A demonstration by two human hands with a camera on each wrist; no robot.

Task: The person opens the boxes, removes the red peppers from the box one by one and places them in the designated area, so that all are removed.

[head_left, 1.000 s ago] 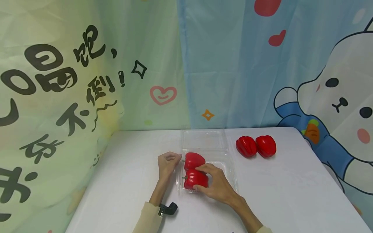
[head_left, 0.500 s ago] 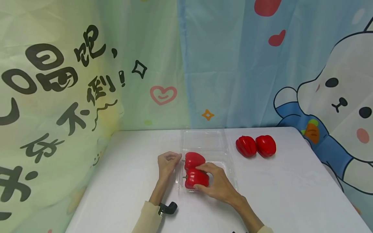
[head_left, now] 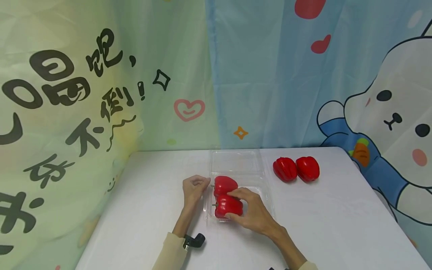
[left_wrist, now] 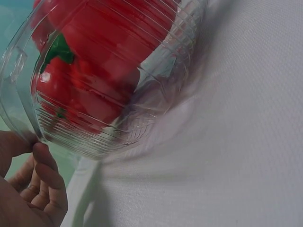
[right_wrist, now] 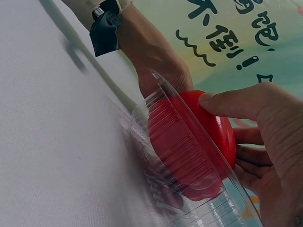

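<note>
A clear plastic clamshell box point(head_left: 261, 191) lies on the table with its lid point(head_left: 236, 162) folded back. Inside its left half are two red bell peppers, one behind the other. My right hand point(head_left: 253, 210) grips the nearer bell pepper point(head_left: 228, 207) between thumb and fingers; in the right wrist view this pepper point(right_wrist: 208, 118) sits partly below the box rim. The farther bell pepper point(head_left: 225, 185) touches it. With thumb and index finger my left hand point(head_left: 195, 190) pinches the box's left rim, as the left hand point(left_wrist: 33, 184) shows in the left wrist view.
Two more red bell peppers, a left one point(head_left: 285, 169) and a right one point(head_left: 308, 168), lie side by side on the white table point(head_left: 324, 221), right of the box. A printed curtain point(head_left: 249, 75) hangs behind the table.
The nearer bell pepper has shifted very slightly to the right, with my right hand still on it. My left hand keeps its place at the box rim.
</note>
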